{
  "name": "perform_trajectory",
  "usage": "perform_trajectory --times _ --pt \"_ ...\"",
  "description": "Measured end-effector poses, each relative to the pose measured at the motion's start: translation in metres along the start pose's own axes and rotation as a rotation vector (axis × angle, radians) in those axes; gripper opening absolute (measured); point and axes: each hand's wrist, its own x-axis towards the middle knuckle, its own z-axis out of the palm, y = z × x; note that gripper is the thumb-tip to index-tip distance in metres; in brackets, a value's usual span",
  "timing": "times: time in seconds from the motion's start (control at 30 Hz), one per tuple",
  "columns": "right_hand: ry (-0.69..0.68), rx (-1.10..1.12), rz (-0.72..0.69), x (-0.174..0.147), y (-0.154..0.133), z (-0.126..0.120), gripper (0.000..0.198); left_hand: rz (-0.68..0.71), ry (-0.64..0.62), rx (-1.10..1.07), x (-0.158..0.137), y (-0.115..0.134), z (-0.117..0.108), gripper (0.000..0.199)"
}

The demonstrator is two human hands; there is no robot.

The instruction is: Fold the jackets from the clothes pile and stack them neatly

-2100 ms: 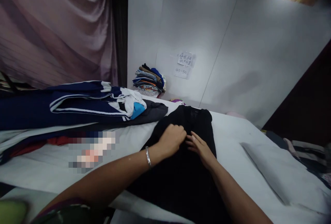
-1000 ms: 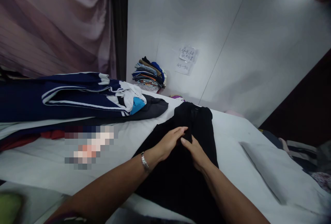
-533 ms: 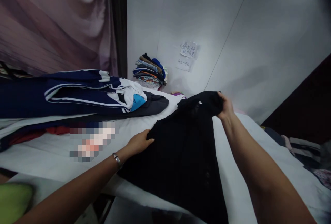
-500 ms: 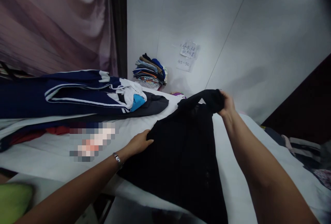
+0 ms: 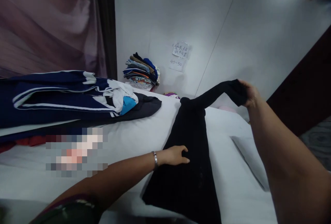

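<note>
A black long-sleeved garment (image 5: 187,179) lies lengthwise on the white-covered surface (image 5: 144,132), its lower end reaching the near edge. My left hand (image 5: 177,155) rests on the middle of the garment, thumb and fingers apart against the cloth. At the upper right, my right hand (image 5: 249,93) is closed around the end of a black sleeve (image 5: 216,91). That sleeve is raised off the surface and stretches sideways from the garment's upper end. Part of the right hand's grip is hidden behind the fabric.
Navy clothes with white stripes (image 5: 57,108) and a dark grey garment (image 5: 150,103) are heaped at the left. Folded clothes (image 5: 141,70) stand stacked by the wall, beside a handwritten paper sign (image 5: 179,49). A flat whitish item (image 5: 252,160) lies right of the garment.
My left hand has moved right, from the garment's left edge onto its middle. My right hand has drawn the sleeve out to the right. The garment looks narrower, its left side now brought in.
</note>
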Motion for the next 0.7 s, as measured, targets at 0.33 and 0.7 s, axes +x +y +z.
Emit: perform_trajectory --times 0.33,0.7 --pt "-0.378 -0.639 0.251 -0.065 -0.022 -0.011 0.036 -0.06 0.111 -0.414 0.031 -0.009 -0.033 0.034" --pt "-1.158 -1.057 0.002 -0.208 0.134 0.076 0.08 -0.341 -0.026 -0.957 0.06 -0.023 -0.043 0.061"
